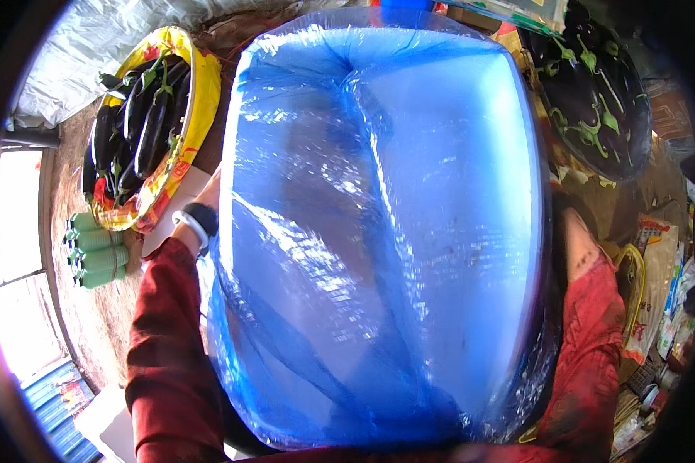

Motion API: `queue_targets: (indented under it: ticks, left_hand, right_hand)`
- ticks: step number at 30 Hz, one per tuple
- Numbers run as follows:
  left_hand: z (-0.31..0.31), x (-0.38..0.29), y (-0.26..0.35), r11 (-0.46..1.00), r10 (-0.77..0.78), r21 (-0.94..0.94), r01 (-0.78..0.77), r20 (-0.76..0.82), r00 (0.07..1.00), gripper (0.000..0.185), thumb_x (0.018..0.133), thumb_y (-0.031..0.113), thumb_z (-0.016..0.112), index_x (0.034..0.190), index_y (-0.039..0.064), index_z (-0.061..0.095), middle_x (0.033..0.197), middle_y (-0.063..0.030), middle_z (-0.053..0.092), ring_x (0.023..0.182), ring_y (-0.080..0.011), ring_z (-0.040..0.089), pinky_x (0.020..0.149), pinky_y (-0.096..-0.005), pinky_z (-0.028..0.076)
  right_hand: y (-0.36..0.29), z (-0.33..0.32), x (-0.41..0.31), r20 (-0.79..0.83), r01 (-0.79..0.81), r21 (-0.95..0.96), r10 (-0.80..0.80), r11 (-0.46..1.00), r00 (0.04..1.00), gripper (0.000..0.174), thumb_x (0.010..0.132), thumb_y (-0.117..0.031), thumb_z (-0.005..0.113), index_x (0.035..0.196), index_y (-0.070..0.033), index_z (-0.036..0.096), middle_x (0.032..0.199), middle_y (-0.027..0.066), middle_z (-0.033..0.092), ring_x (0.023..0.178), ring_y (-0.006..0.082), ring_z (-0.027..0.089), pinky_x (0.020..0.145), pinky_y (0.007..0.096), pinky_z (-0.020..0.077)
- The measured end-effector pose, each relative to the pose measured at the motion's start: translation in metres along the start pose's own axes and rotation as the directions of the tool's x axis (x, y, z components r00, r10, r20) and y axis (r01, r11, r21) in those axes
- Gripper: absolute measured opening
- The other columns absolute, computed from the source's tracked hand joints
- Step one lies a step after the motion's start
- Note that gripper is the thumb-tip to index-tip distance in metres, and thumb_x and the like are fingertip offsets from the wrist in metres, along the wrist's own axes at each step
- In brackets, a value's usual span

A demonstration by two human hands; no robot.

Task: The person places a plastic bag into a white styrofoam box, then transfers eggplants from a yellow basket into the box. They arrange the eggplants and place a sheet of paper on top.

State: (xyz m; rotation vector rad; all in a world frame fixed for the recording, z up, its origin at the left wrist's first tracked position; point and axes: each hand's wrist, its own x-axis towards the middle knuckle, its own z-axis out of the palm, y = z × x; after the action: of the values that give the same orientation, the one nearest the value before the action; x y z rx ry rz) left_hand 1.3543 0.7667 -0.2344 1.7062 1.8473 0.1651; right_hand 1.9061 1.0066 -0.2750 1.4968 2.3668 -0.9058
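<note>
A large rectangular box, lined with a glossy blue see-through plastic bag [440, 231], fills the middle of the head view. The liner folds over the rim, and long creases run down it. No contents can be made out through the plastic. My left hand [212, 190], with a dark watch and a white band at the wrist, holds the box's left side; its fingers are hidden behind the wall. On the opposite side, my right wrist [579, 240] reaches under the bag's overhang, and most of that hand is out of sight. Both arms wear red sleeves.
At the upper left stands a yellow-lined basket of long eggplants [145, 121]. More eggplants [596, 110] fill a container at the upper right. Bundled green plastic bottles [98, 252] lie at the left. Printed sacks [651, 295] and clutter line the right edge.
</note>
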Motion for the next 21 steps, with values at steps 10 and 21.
queue_targets:
  ticks: [10,21]
  left_hand:
    - [-0.065,-0.215,-0.01,0.953,-0.284,-0.079,0.294,0.116,0.952,0.055,0.068,-0.005,0.061,0.122,0.002,0.064,0.106,-0.0127,0.072,0.077,-0.0162,0.063,0.071,-0.0316,0.053]
    - [-0.095,-0.362,0.125,0.747,-0.326,-0.589,0.308,0.079,0.942,0.043,0.067,0.0,0.06,0.109,-0.001,0.069,0.089,-0.0052,0.067,0.079,-0.0111,0.06,0.075,-0.0231,0.048]
  right_hand:
    - [-0.024,-0.012,-0.177,0.019,-0.201,-0.149,0.206,0.968,0.978,0.061,0.078,0.009,0.045,0.134,-0.013,0.057,0.129,0.0193,0.059,0.123,0.0354,0.055,0.102,0.0383,0.045]
    - [-0.091,0.009,-0.308,0.113,0.158,-0.724,-0.111,0.671,0.987,0.035,0.084,-0.043,0.065,0.094,-0.009,0.07,0.085,0.0174,0.069,0.075,0.0362,0.068,0.067,0.0473,0.0548]
